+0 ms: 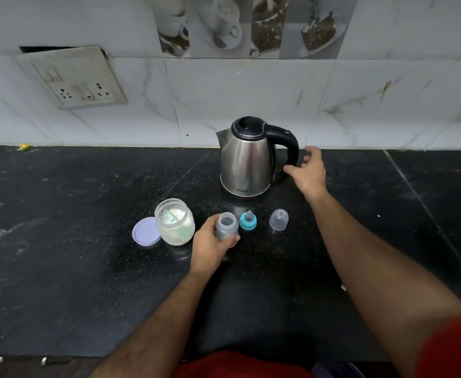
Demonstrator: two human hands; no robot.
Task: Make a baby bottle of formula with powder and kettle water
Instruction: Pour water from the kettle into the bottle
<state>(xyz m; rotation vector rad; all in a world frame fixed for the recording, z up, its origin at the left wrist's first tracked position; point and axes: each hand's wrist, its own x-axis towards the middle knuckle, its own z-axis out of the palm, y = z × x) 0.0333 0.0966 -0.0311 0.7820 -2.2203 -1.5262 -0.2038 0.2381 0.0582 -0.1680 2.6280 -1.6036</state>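
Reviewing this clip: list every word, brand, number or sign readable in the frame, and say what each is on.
Kettle: a small white brand mark low on the steel body, too blurred to read for certain.
Socket plate on the wall: no readable text.
Bottle, held by the left hand: any markings are too blurred to tell.
Powder jar: no label readable.

Steel kettle [247,159] with a black lid and handle stands upright at the back of the counter, lid closed, spout pointing left. In front of it the little baby bottle [226,226] stands open, no top on. Just right of it sits the blue ring with the teat [248,220], then the clear cap [278,219]. To the left is the open powder jar [175,222], scoop inside, and its lilac lid [146,231] leans against the jar.
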